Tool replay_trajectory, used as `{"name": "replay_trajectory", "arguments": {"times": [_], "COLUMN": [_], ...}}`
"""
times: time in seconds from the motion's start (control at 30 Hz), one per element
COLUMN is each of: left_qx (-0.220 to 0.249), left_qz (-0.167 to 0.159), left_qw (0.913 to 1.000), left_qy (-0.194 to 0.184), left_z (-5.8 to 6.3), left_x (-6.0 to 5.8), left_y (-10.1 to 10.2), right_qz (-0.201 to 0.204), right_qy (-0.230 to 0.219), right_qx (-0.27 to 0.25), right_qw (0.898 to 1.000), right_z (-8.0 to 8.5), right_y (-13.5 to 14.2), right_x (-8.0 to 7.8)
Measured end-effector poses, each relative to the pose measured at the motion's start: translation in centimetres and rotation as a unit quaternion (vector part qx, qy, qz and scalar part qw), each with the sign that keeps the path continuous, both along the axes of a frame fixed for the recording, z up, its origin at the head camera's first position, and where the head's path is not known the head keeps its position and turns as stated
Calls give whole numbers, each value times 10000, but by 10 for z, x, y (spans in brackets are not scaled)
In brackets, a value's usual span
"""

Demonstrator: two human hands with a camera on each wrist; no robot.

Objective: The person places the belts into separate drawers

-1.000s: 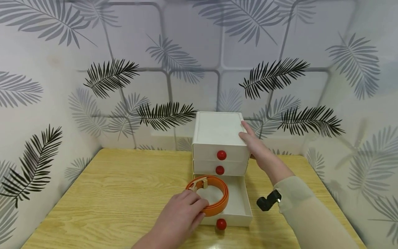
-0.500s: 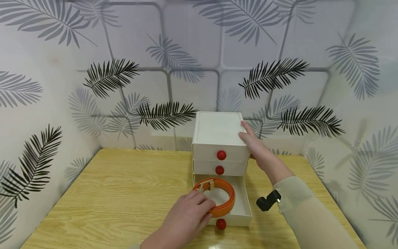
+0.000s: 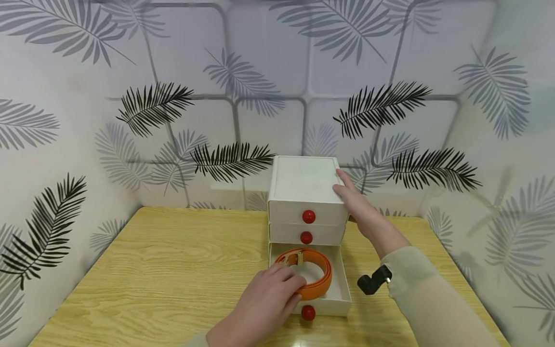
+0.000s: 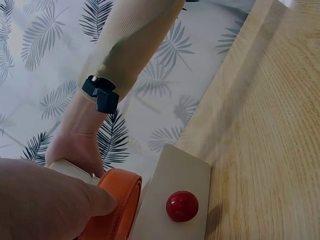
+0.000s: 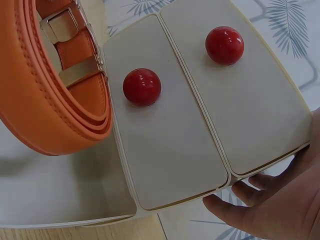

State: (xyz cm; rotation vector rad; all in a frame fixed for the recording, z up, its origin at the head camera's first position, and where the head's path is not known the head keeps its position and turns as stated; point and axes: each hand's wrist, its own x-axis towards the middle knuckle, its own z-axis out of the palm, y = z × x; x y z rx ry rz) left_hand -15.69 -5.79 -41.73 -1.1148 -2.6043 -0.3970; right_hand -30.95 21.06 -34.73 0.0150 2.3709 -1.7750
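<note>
A coiled orange belt (image 3: 322, 284) with a gold buckle (image 5: 62, 25) hangs over the pulled-out bottom drawer (image 3: 340, 284) of a small white drawer unit (image 3: 305, 178). My left hand (image 3: 269, 299) pinches the coil at its near left side, thumb toward me. In the left wrist view the thumb presses on the leather of the coil. My right hand (image 3: 357, 200) holds the unit by its right side, thumb and a finger over the top edge. Its other fingers (image 5: 225, 210) reach along the side, as the right wrist view shows.
Red round knobs mark the fronts: a top knob (image 3: 309, 216), a middle knob (image 3: 306, 237) and a bottom knob (image 3: 308, 313). The two upper drawers are closed. The unit stands on a wooden table (image 3: 173, 270) before a leaf-patterned wall (image 3: 260, 72).
My left hand has carried the belt to the right, from the drawer's left edge to over its inside. The right hand and the drawer unit have stayed in place.
</note>
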Motion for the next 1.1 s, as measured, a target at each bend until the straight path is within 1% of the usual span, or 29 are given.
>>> {"name": "replay_trajectory", "arguments": {"times": [0.1, 0.27, 0.53, 0.9, 1.1], "left_qx": [23, 85, 113, -17, 7], "left_qz": [13, -28, 47, 104, 109], "left_qw": [10000, 9999, 9999, 9999, 9999], "left_qy": [-6, 125, -58, 23, -18], "left_z": [-1, -4, -8, -16, -22], "left_x": [-2, -7, -12, -24, -31], "left_y": [2, 6, 12, 20, 24], "right_qz": [6, 14, 28, 8, 7], "right_qy": [-3, -11, 22, 17, 17], "right_qx": [1, -31, -40, -42, -33], "right_qw": [10000, 10000, 10000, 10000, 10000], "right_z": [0, 0, 0, 0, 1], "right_y": [0, 0, -1, 0, 0], "right_x": [0, 0, 1, 2, 2]}}
